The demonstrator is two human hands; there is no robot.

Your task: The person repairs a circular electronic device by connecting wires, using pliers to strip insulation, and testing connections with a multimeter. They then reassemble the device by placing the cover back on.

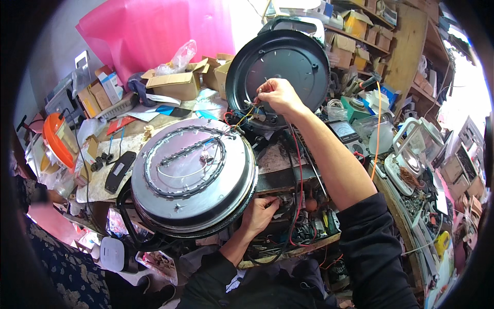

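Pinching observed at the right hand (280, 97), 1 o'clock from frame centre: thumb and forefinger closed on thin wires (246, 116), in front of a black round shell (288, 62) whose inner face is toward the viewer. Wires run between this shell and the round metal pan (206, 213) at 9 o'clock. Pan's flat face is upward, bearing a ring-shaped strip (177, 196); black handle (135, 226) at its 8 o'clock rim. Left hand (257, 213) at 6 o'clock, just beside the pan: thumb and fingertips drawn together near the tool compartment (290, 252); cannot tell whether anything lies between them. Also noted: meter (343, 131) between 2 and 3 o'clock; open cardboard box (177, 87) between 10 and 11; pink sheet (159, 38) at 11.
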